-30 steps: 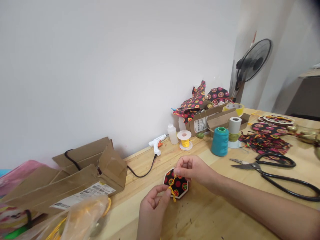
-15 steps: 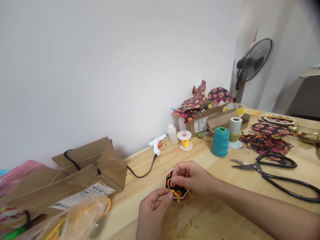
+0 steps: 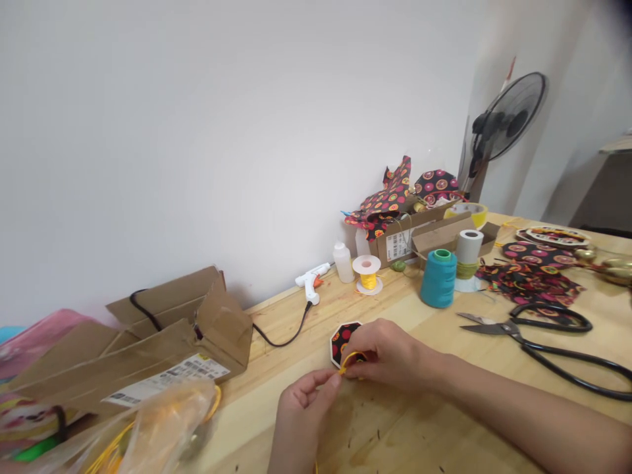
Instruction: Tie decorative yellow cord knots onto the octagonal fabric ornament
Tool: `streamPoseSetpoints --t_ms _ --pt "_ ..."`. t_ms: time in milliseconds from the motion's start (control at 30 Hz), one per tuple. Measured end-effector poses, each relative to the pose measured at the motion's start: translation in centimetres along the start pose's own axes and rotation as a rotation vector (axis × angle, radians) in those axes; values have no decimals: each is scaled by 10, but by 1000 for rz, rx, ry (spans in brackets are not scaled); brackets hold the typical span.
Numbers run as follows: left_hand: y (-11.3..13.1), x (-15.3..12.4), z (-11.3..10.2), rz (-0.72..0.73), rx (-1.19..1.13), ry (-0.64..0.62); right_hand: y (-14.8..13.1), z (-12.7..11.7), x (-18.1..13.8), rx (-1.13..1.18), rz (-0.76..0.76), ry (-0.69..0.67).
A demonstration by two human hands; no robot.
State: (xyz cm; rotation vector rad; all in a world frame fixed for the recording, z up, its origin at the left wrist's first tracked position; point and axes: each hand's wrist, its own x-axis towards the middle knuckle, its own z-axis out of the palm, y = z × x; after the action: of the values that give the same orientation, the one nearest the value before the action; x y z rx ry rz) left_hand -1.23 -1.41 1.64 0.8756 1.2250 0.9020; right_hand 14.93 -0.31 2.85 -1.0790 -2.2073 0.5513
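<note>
Between my two hands a yellow cord (image 3: 354, 356) makes a small loop. The thumb and forefinger of my left hand (image 3: 310, 401) pinch it at its lower end. My right hand (image 3: 382, 352) has its fingers closed on the cord's other side. Just behind lies an octagonal piece (image 3: 340, 341) covered in dark patterned fabric with a pale rim; my right hand hides much of it. Whether that hand touches the piece, I cannot tell.
Large black-handled scissors (image 3: 513, 329) lie open to the right. Behind stand a teal thread cone (image 3: 438, 280), a yellow cord spool (image 3: 368, 280) and a white glue gun (image 3: 311, 283). At left are a cardboard box (image 3: 162, 349) and a plastic bag (image 3: 170, 421).
The yellow cord, earlier lying over the octagonal piece, is now held in front of it. My right hand has moved slightly right and lower. The view has shifted a little.
</note>
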Motion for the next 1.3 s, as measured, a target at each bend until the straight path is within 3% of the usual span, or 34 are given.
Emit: streamPoseSetpoints --t_ms 433,700,933,1100,1200,1300 --pt "2 -3 3 42 30 26 2 1 0 -4 -18 2" --pt "0 -3 3 37 84 -7 6 4 0 214 -37 71" --pt "-15 2 -1 49 90 -48 1 10 0 33 16 134" --pt "-12 1 1 78 99 -39 0 11 -1 28 55 156" --pt "-10 0 2 79 110 -27 1 11 0 145 133 150" --pt "-10 1 1 67 87 -5 3 8 2 507 362 100"
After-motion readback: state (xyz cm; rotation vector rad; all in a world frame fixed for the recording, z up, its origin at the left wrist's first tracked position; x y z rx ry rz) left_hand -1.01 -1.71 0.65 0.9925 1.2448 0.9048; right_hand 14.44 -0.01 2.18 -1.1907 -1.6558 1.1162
